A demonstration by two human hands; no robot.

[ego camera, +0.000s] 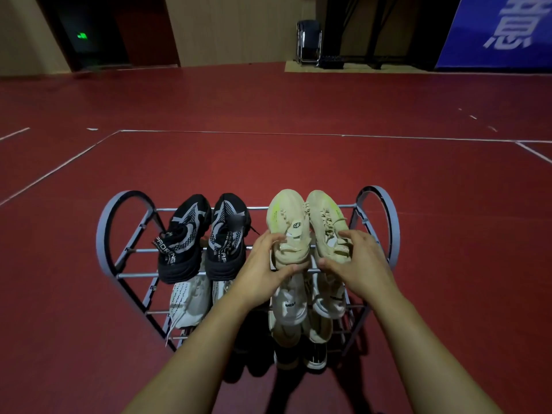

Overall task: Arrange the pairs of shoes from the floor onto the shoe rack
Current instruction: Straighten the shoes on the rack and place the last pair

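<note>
A grey metal shoe rack [103,222] with rounded ends stands on the red floor. On its top tier a pair of black sneakers [203,234] sits at the left. At the right of that tier is a pair of cream sneakers: my left hand [263,264] grips the heel of the left cream shoe [286,216], and my right hand [358,261] grips the heel of the right cream shoe [324,213]. Lower tiers hold a white pair [191,303], a pale pair [289,312] and dark shoes [316,357] at the bottom, partly hidden by my arms.
Red sports floor [268,162] with white lines spreads around the rack. Far back stand a folded black chair [309,40], a dark doorway [89,34] with a green sign, and a blue banner [501,28] at the right.
</note>
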